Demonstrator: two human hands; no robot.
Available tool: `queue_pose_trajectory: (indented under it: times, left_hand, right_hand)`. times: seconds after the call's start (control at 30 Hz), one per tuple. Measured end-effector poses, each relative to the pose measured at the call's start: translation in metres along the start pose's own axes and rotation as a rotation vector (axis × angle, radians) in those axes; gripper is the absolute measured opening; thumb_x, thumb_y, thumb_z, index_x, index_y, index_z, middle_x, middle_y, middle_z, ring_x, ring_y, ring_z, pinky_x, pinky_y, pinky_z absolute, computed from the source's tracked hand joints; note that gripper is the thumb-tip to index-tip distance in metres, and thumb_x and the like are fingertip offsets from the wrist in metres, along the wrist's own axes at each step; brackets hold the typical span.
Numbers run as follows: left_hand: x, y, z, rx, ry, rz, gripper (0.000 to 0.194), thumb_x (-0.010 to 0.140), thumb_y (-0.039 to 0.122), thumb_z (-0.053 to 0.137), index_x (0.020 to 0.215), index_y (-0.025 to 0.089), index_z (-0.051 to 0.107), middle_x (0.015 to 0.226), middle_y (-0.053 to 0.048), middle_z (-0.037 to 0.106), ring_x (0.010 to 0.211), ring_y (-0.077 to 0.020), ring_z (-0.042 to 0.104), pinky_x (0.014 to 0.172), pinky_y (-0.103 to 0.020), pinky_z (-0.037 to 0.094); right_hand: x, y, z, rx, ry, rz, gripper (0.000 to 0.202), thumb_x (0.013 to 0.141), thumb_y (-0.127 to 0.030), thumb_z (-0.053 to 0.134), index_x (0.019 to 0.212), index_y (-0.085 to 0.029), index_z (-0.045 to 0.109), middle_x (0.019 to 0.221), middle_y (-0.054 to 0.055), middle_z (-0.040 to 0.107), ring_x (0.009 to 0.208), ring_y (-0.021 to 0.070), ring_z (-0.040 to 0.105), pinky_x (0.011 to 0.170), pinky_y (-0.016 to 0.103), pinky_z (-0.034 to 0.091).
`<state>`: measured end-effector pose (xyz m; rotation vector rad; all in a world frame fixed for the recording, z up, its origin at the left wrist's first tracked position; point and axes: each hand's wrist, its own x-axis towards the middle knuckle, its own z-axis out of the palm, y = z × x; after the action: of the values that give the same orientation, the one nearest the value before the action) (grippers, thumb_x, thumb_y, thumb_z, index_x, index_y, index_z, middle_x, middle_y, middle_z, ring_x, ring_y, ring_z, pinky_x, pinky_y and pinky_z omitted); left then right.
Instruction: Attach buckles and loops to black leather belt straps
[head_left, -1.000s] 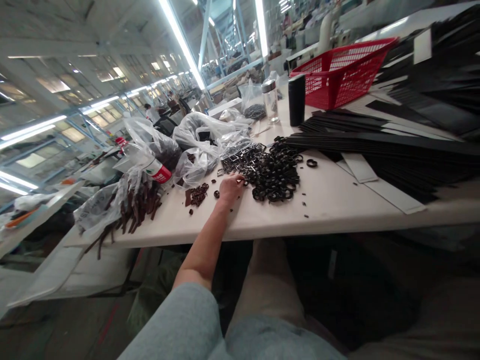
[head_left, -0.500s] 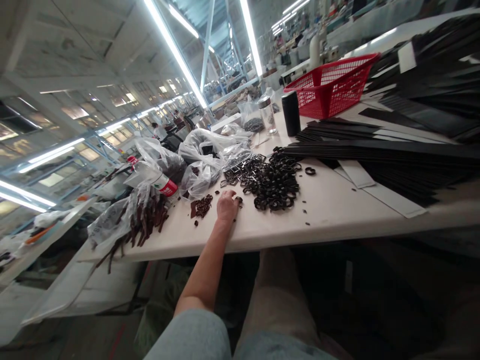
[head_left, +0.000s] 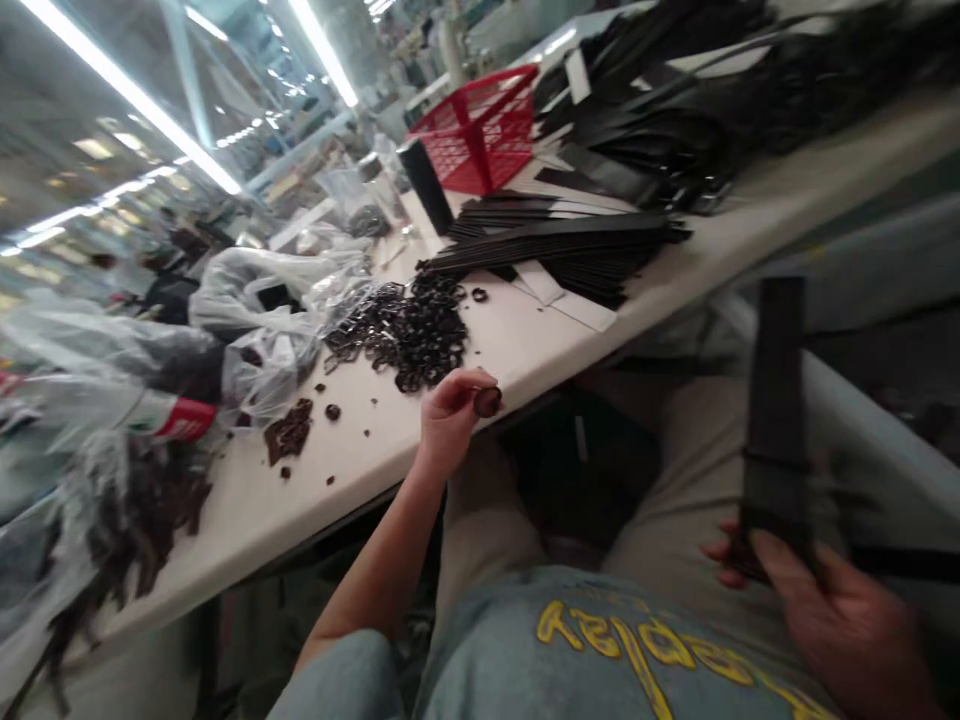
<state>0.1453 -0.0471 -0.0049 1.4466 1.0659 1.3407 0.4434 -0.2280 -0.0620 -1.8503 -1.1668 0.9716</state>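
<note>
My left hand (head_left: 448,418) pinches a small dark belt loop (head_left: 488,402) between thumb and fingertips, just over the table's front edge. Down at the right, above my lap, my right hand (head_left: 832,600) is closed around the lower end of a wide black belt strap (head_left: 777,390), which points upward. A thin band seems to cross the strap partway up; blur hides its detail. Beyond my left hand lies a heap of dark loops (head_left: 431,335), with metal buckles (head_left: 345,335) at its left side. Small brown bits (head_left: 289,432) sit in a little pile farther left.
Stacked black straps (head_left: 555,245) and pale strips (head_left: 574,305) cover the table (head_left: 517,330) toward the right. Behind them stand a red basket (head_left: 480,135) and a black cylinder (head_left: 426,188). Plastic bags (head_left: 255,300) and dark brown strips (head_left: 142,500) crowd the left side.
My left hand has lifted off the tabletop and come toward the front edge with a loop. My right hand and the black strap have come into view as the camera turned right.
</note>
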Motion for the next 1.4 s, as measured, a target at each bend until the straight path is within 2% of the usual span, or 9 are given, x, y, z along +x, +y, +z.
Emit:
queue_pose_trajectory:
  times: [0.1,0.2,0.4,0.5,0.67,0.87,1.1,1.23,1.4]
  left_hand:
    - [-0.016,-0.004,0.062,0.003,-0.226,0.126,0.005,0.083,0.026,0.074,0.080,0.022,0.073,0.090,-0.002,0.070,0.077,-0.0119,0.066,0.068,-0.024,0.057]
    - [-0.027,-0.007,0.105,0.150,-0.408,0.321,0.018,0.089,0.013,0.061,0.085,0.024,0.076,0.092,-0.003,0.073,0.083,-0.0123,0.068,0.077,-0.025,0.056]
    - [-0.043,-0.006,0.147,0.222,-0.626,0.436,0.026,0.093,0.013,0.054,0.092,0.026,0.077,0.093,-0.003,0.074,0.082,-0.0121,0.069,0.074,-0.023,0.055]
    - [-0.052,-0.007,0.158,0.207,-0.634,0.353,0.022,0.091,0.014,0.057,0.089,0.025,0.076,0.090,-0.003,0.074,0.079,-0.0123,0.068,0.072,-0.022,0.053]
    - [-0.067,-0.010,0.166,0.160,-0.608,-0.024,0.012,0.090,0.023,0.063,0.092,0.023,0.075,0.072,0.001,0.068,0.061,-0.0104,0.059,0.059,-0.021,0.048]
    - [-0.071,-0.001,0.160,-0.033,-0.649,-0.307,0.027,0.094,0.041,0.059,0.102,0.021,0.076,0.076,0.000,0.066,0.066,-0.0097,0.059,0.063,-0.021,0.049]
    - [-0.070,-0.005,0.162,-0.385,-0.532,-0.680,0.037,0.060,0.042,0.091,0.087,0.021,0.078,0.081,0.000,0.072,0.066,-0.0090,0.060,0.067,-0.022,0.052]
    - [-0.074,-0.004,0.167,-0.411,-0.458,-0.709,0.038,0.057,0.038,0.093,0.086,0.019,0.077,0.079,0.001,0.070,0.068,-0.0091,0.061,0.066,-0.021,0.053]
    - [-0.077,-0.002,0.166,-0.412,-0.497,-0.698,0.038,0.063,0.039,0.090,0.090,0.018,0.075,0.073,0.002,0.067,0.050,-0.0095,0.058,0.045,-0.023,0.051]
  right_hand:
    - [-0.009,-0.011,-0.004,0.182,-0.011,0.117,0.043,0.089,-0.069,0.053,0.085,-0.029,0.069,0.078,0.013,0.076,0.062,0.0270,0.070,0.064,0.040,0.058]
    - [-0.009,-0.028,-0.011,0.183,-0.092,0.052,0.054,0.087,-0.073,0.051,0.077,-0.022,0.068,0.072,0.011,0.074,0.056,0.0228,0.067,0.056,0.035,0.055]
    - [-0.010,-0.036,-0.017,0.187,-0.098,-0.010,0.039,0.093,-0.053,0.051,0.077,-0.021,0.066,0.065,0.002,0.070,0.053,0.0156,0.063,0.053,0.027,0.050]
    - [-0.009,-0.034,-0.014,0.234,-0.102,-0.013,0.033,0.092,-0.049,0.052,0.078,-0.022,0.065,0.066,0.002,0.071,0.052,0.0147,0.063,0.053,0.027,0.050]
    - [-0.004,-0.031,-0.009,0.241,-0.055,-0.001,0.031,0.091,-0.046,0.052,0.078,-0.021,0.064,0.064,0.002,0.070,0.052,0.0146,0.062,0.053,0.027,0.050]
    - [0.001,-0.025,-0.008,0.260,-0.019,0.001,0.031,0.092,-0.046,0.052,0.085,-0.019,0.066,0.068,0.003,0.072,0.053,0.0146,0.064,0.052,0.026,0.050]
    - [0.001,-0.029,-0.007,0.225,-0.038,-0.011,0.032,0.091,-0.046,0.053,0.078,-0.020,0.065,0.064,0.002,0.070,0.051,0.0146,0.063,0.052,0.026,0.050]
    - [-0.001,-0.034,-0.006,0.219,-0.071,-0.016,0.032,0.092,-0.046,0.050,0.078,-0.021,0.064,0.064,0.001,0.069,0.052,0.0143,0.062,0.054,0.026,0.049]
    - [-0.001,-0.032,-0.004,0.255,-0.099,-0.016,0.033,0.094,-0.047,0.049,0.080,-0.020,0.063,0.068,0.002,0.070,0.055,0.0148,0.064,0.056,0.027,0.049]
